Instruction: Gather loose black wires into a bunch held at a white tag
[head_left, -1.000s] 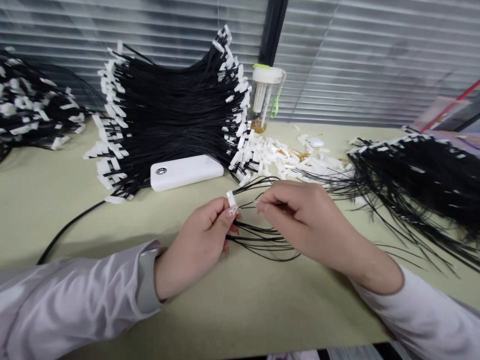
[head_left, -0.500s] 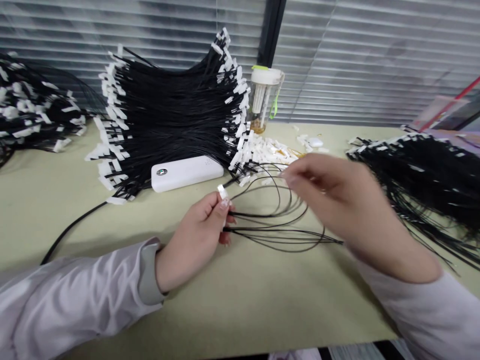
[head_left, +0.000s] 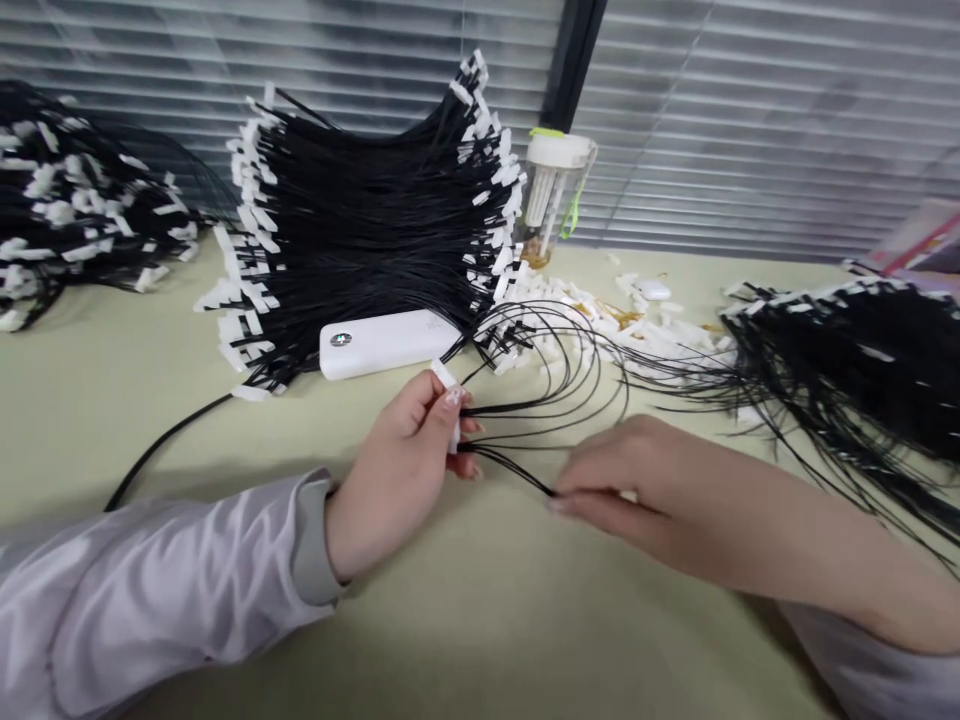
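A: What does the work surface look like?

B: A pale yellow-green table (head_left: pixel 525 620), matt and smooth, running back to a window covered by grey horizontal blinds (head_left: pixel 750 120) with a dark upright frame bar (head_left: pixel 574 65) between the two panes.

A: And the hands?

B: The left hand (head_left: pixel 397 470) rests on the table near the middle, its grip clenched on a small white connector (head_left: pixel 448 378) held between thumb and fingertips, with thin black wires (head_left: pixel 555 395) fanning out to the right from the fingers. The right hand (head_left: pixel 637 490) lies just beside it, fingertips pinched together on one of those wires close to the table top. Both arms wear pale lilac sleeves (head_left: pixel 150 590).

A: What surrounds them?

B: Behind the left hand sits a white power bank (head_left: pixel 386 342), with a black cable (head_left: pixel 165 440) trailing off to the left. Behind that, a large heap of black wire bundles (head_left: pixel 367 220) tipped with white connectors. A second heap (head_left: pixel 67 210) lies far left, a third (head_left: pixel 862 370) at the right edge. Between the middle and right heaps, loose white connector pieces (head_left: pixel 600 320) are scattered on the table, and a clear tumbler (head_left: pixel 555 195) with a white lid and green strap stands against the blinds
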